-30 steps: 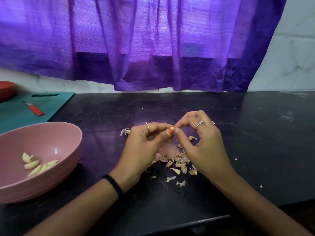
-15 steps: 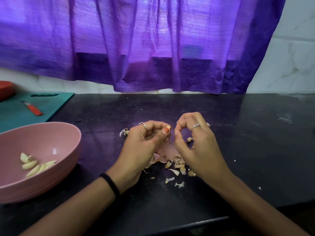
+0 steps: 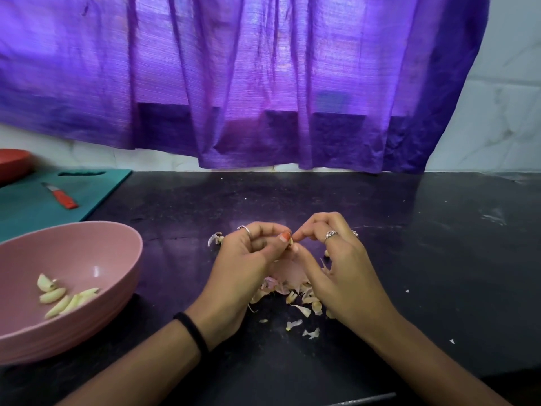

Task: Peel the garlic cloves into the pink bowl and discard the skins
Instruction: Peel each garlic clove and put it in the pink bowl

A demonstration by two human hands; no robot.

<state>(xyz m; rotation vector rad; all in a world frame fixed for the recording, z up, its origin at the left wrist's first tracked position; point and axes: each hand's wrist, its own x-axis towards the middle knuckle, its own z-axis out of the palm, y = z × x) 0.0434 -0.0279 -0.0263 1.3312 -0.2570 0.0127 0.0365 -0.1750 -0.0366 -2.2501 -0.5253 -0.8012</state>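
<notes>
Mid-peel above a heap of skins point(image 3: 288, 291) on the black counter point(image 3: 439, 259), the left hand point(image 3: 246, 265) pinches a garlic clove point(image 3: 290, 243) while the right hand point(image 3: 336, 268) nips its skin; next, likely, the pink bowl point(image 3: 123, 259) holding peeled cloves point(image 3: 63, 297).

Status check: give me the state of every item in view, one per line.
left hand: pinching a garlic clove
right hand: picking at that clove
garlic clove: mostly hidden between the fingertips
pink bowl: upright, holds peeled cloves
skins: loose pile on countertop
knife: lying on cutting board
</notes>
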